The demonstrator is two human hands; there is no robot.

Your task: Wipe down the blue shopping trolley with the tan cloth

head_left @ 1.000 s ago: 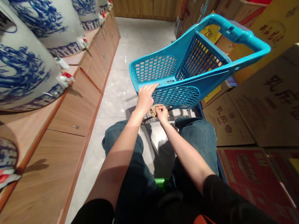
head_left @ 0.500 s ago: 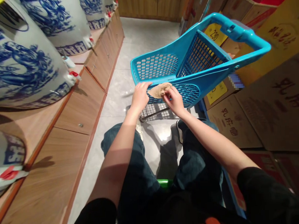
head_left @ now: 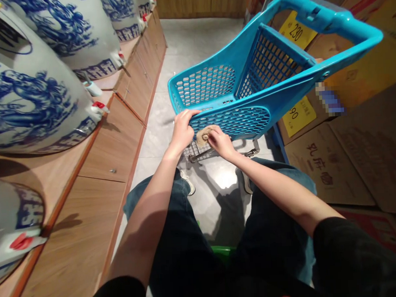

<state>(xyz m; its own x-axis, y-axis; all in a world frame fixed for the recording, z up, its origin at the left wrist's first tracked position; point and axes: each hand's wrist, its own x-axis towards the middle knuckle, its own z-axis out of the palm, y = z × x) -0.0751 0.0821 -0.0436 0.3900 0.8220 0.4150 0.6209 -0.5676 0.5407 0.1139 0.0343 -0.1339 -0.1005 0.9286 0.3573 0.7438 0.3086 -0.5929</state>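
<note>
A blue plastic shopping cart (head_left: 229,104) with honeycomb-holed sides stands in front of me, its handle toward the right. My left hand (head_left: 183,130) is closed over the top rim at the cart's near left corner. In my right hand (head_left: 221,143) is a bunched tan cloth (head_left: 202,135), pinched between the fingers. The cloth is against or just in front of the cart's near side panel, below the rim; exact contact I cannot tell. No items show inside the cart's basket.
On the left, large blue-and-white porcelain jars (head_left: 28,92) with red-handled taps line a wooden cabinet (head_left: 100,159). Stacked cardboard boxes (head_left: 326,164) with yellow price signs (head_left: 296,30) flank the right. Part of a green object (head_left: 223,250) shows between my legs.
My right hand has moved the cloth down and slightly left, from the rim to the side panel. The cloth looks more crumpled. My left hand stays on the rim.
</note>
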